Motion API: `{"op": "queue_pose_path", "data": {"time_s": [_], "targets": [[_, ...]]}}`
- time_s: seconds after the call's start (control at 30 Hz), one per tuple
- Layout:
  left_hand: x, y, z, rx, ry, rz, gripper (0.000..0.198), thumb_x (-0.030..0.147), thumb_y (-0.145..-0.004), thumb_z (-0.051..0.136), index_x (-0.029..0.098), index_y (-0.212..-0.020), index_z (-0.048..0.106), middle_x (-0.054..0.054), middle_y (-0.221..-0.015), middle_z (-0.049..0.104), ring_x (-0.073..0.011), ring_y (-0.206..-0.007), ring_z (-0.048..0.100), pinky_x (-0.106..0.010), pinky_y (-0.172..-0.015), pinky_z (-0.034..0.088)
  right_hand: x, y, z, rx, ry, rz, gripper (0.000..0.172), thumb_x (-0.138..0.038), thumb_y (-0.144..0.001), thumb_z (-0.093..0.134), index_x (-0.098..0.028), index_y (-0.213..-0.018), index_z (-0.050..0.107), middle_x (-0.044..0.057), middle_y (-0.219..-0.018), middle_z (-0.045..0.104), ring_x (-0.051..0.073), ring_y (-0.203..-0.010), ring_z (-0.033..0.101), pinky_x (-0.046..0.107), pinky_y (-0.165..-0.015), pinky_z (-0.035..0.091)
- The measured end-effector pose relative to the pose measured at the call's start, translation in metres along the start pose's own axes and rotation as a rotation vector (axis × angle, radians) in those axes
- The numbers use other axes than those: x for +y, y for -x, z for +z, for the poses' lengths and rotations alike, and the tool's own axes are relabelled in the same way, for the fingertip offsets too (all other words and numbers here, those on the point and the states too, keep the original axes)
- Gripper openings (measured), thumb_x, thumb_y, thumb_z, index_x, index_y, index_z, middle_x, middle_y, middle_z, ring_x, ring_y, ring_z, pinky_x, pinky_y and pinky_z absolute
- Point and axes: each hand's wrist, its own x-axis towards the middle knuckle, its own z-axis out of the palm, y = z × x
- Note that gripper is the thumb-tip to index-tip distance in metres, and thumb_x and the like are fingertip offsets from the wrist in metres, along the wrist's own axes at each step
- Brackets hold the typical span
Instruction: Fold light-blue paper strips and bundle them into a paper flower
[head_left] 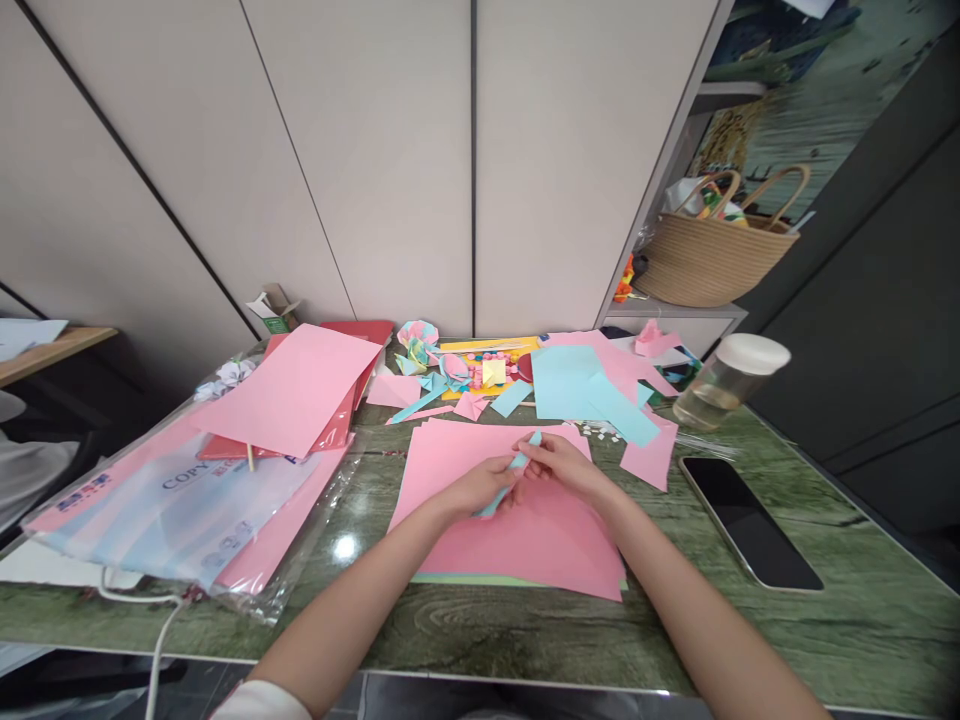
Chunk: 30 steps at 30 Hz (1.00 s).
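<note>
A strip of light-blue paper [519, 461] is pinched in both hands above a stack of pink sheets [517, 555] on a green-patterned table [840, 630]. The left hand [487, 485] closes its fingers on the strip's nearer portion, while the right hand [559, 465] grips near its far end. The strip slants between the hands, its far tip showing just past the right fingertips and its near end below the left hand. Beyond the grip lie light-blue sheets [562, 385] and a creased pink square [471, 405]. To its right are a smartphone [752, 522] and, farther off, a white-lidded bottle [709, 392]; well to its left, a clear copy-paper packet [169, 515].
</note>
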Motion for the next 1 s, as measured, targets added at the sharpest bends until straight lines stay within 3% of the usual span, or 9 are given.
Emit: {"op": "queue_pose_path", "data": {"time_s": [0.2, 0.33, 0.47, 0.6, 0.7, 0.83, 1.0], "targets": [[0.005, 0.002, 0.004, 0.040, 0.056, -0.079, 0.023, 0.036, -0.076, 0.050, 0.015, -0.085, 0.049, 0.004, -0.060, 0.045, -0.0050, -0.045, 0.042, -0.018, -0.043, 0.030, -0.004, 0.002, -0.004, -0.022, 0.106, -0.057, 0.033, -0.047, -0.069, 0.058, -0.015, -0.065, 0.054, -0.002, -0.052, 0.053, 0.008, -0.048, 0.042, 0.022, -0.047, 0.028], [0.009, 0.005, -0.002, -0.077, 0.218, -0.136, 0.029, 0.035, -0.072, 0.057, 0.012, -0.088, 0.052, -0.001, -0.068, 0.053, -0.0095, -0.055, 0.052, -0.024, -0.054, 0.039, -0.006, 0.002, -0.010, 0.048, 0.097, -0.042, 0.033, -0.048, -0.067, 0.060, -0.016, -0.067, 0.054, -0.004, -0.051, 0.047, 0.007, -0.046, 0.040, 0.022, -0.046, 0.028], [0.010, 0.007, -0.007, -0.172, 0.197, -0.118, 0.030, 0.037, -0.075, 0.053, 0.011, -0.091, 0.054, -0.001, -0.065, 0.052, -0.0083, -0.049, 0.049, -0.024, -0.051, 0.035, -0.008, 0.004, -0.014, 0.098, 0.002, -0.020, 0.032, -0.046, -0.065, 0.062, -0.015, -0.070, 0.055, -0.006, -0.051, 0.043, 0.006, -0.045, 0.037, 0.021, -0.045, 0.027], [0.007, 0.006, -0.004, -0.061, 0.135, -0.021, 0.020, 0.031, -0.077, 0.050, 0.014, -0.087, 0.051, 0.003, -0.061, 0.047, -0.0048, -0.045, 0.042, -0.021, -0.046, 0.029, -0.009, 0.005, -0.012, 0.012, -0.050, 0.033, 0.032, -0.044, -0.068, 0.061, -0.015, -0.079, 0.057, -0.005, -0.055, 0.045, 0.006, -0.047, 0.037, 0.021, -0.047, 0.028], [0.006, 0.003, 0.000, 0.000, 0.118, 0.010, 0.018, 0.030, -0.077, 0.051, 0.013, -0.083, 0.052, 0.003, -0.061, 0.048, -0.0045, -0.045, 0.042, -0.020, -0.047, 0.031, -0.008, 0.003, -0.010, -0.058, 0.004, 0.021, 0.032, -0.045, -0.066, 0.062, -0.014, -0.073, 0.058, -0.001, -0.059, 0.052, 0.007, -0.051, 0.041, 0.022, -0.050, 0.032], [0.008, 0.004, 0.000, -0.034, 0.161, -0.028, 0.028, 0.037, -0.073, 0.056, 0.012, -0.085, 0.055, -0.006, -0.069, 0.060, -0.0128, -0.059, 0.057, -0.028, -0.061, 0.043, -0.006, 0.001, -0.011, -0.016, 0.034, -0.004, 0.032, -0.046, -0.065, 0.063, -0.014, -0.068, 0.057, 0.000, -0.059, 0.054, 0.008, -0.053, 0.044, 0.023, -0.053, 0.034], [0.010, 0.006, -0.001, -0.051, 0.211, -0.081, 0.035, 0.040, -0.071, 0.059, 0.010, -0.089, 0.055, -0.012, -0.076, 0.064, -0.0194, -0.070, 0.062, -0.037, -0.072, 0.044, -0.002, 0.000, -0.006, 0.019, 0.017, -0.002, 0.032, -0.045, -0.065, 0.062, -0.014, -0.068, 0.057, -0.002, -0.057, 0.052, 0.008, -0.050, 0.043, 0.022, -0.050, 0.032]]}}
